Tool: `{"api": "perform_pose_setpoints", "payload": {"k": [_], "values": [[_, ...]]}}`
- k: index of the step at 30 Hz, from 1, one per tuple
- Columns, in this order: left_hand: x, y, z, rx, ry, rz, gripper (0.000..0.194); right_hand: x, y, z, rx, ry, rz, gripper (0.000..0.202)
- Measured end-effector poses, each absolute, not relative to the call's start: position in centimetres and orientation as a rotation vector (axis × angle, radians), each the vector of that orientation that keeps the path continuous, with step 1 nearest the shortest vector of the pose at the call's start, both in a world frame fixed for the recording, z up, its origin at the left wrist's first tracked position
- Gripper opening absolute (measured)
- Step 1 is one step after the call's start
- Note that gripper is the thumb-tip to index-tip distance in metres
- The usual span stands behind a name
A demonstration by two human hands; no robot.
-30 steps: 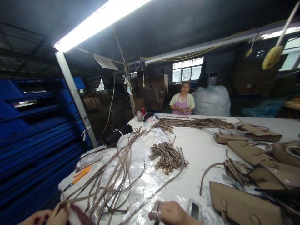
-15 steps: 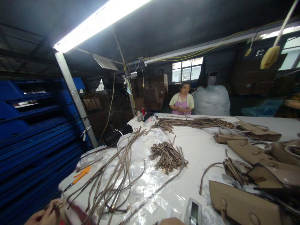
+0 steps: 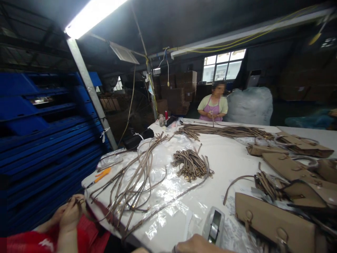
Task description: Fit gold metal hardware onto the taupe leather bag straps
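Note:
At the bottom edge, my right hand [image 3: 198, 244] is partly cut off, its fingers closed near a small dark thing I cannot make out. Only a sliver of my left hand [image 3: 140, 250] shows, its fingers hidden. A grey device with a dark display [image 3: 216, 225] lies just beyond my right hand. One long strap [image 3: 168, 203] curves over clear plastic [image 3: 158, 221] to the table's near edge. Loose brown straps [image 3: 137, 168] spread across the left side, and a bundle of short straps with metal ends [image 3: 191, 165] lies in the middle.
At lower left, a person in red [image 3: 86, 232] holds a strap in both hands [image 3: 71, 212]. Orange-handled pliers [image 3: 102, 174] lie near the left edge. Brown bag parts [image 3: 273, 221] cover the right side. Another person [image 3: 213, 105] stands across the table behind long straps [image 3: 226, 131].
The view has shifted, bringing more of the person in red into the frame. More of my right hand shows, and a sliver of my left hand has appeared.

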State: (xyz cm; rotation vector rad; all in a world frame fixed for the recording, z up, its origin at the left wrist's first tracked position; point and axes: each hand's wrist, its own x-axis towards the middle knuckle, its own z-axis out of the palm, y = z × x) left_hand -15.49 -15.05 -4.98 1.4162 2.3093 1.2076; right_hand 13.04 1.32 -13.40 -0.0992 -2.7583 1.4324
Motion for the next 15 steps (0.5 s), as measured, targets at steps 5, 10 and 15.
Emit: {"api": "perform_pose_setpoints", "payload": {"k": [5, 10, 15], "values": [[-4.3, -16.7, -10.0, 1.379, 2.368, 1.135, 0.032, 13.7, 0.7, -9.1, -0.454, -2.542, 2.029, 0.053], [-0.4, -16.3, -12.3, 1.516, 2.097, 1.270, 0.045, 13.1, 0.7, -8.3, -0.598, -2.067, 2.641, 0.043], [0.6, -14.5, -14.0, 1.325, 1.944, 1.523, 0.028, 13.3, -0.2, -7.3, -0.370, -1.601, 2.963, 0.034]]}}
